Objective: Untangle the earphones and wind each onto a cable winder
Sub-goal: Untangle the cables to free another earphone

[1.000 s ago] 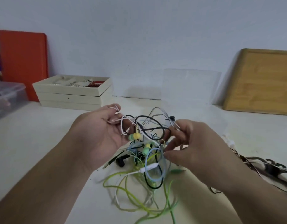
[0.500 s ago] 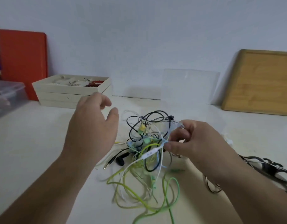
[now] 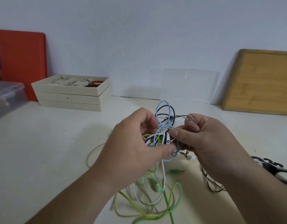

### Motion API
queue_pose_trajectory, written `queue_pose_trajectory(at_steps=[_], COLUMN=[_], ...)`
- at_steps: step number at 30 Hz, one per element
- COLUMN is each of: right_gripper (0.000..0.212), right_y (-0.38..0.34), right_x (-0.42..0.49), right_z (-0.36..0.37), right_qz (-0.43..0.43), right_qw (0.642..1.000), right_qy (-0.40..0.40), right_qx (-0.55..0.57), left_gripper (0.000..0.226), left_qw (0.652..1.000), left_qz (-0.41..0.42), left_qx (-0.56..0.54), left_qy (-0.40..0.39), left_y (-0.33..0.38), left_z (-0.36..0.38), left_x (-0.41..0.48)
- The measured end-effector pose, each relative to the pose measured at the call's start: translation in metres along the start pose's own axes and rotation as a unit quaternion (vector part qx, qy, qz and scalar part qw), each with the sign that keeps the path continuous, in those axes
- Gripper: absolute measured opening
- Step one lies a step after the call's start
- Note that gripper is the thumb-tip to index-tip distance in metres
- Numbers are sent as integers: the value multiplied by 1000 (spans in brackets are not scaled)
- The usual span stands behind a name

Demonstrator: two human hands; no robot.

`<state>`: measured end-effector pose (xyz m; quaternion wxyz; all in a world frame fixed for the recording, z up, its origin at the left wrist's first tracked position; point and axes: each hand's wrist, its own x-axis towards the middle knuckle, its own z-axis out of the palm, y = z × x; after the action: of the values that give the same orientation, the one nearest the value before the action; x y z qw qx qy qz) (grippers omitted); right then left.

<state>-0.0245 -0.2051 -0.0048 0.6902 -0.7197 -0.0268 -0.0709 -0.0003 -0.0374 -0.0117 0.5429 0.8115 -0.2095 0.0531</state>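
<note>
A tangle of earphone cables [image 3: 165,122], light blue, black, white and green, is held up over the white table between both hands. My left hand [image 3: 136,143] grips the knot from the left, its thumb under a blue loop. My right hand [image 3: 202,136] pinches cables from the right, thumb near a white inline remote [image 3: 166,139]. Green and white cable loops [image 3: 155,202] hang down onto the table, with a green jack plug [image 3: 176,171] lying there. Black-and-white striped pieces [image 3: 272,168] lie at the right; whether they are cable winders I cannot tell.
Stacked cream trays [image 3: 71,96] holding small items stand at the back left, beside an orange board [image 3: 21,59] and a clear plastic box [image 3: 6,97]. A clear sheet [image 3: 189,86] and a wooden board [image 3: 260,81] lean against the back wall.
My left hand came back onto the tangle and grips it again. Both hands lifted the knot higher, and the blue loops now stand up on top.
</note>
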Motion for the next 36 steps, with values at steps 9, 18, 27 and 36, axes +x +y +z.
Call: queue_pose_trajectory(at_steps=[9,18,27,36], right_gripper=[37,39,40,50], right_y=[-6,-6,-9,-10], right_x=[-2,-1,-4,-8], right_z=[-3,-6,-3,8], right_qz=[-43,-38,-39,-26], right_qw=[996,983,988,983], right_qy=[22,71,44,50], right_qx=[-69,-163,-140,-175], left_gripper=[28,19,30,29], left_qw=[998,968,930,935], left_qz=[-38,-137,-184,-172], left_qx=[-51,-199,-298,-290], left_qy=[-27,-67,-110,-107], left_y=[-2,-7,-8,-11], left_z=[-4,-9,-14,-9], left_x=[6,9,9,8])
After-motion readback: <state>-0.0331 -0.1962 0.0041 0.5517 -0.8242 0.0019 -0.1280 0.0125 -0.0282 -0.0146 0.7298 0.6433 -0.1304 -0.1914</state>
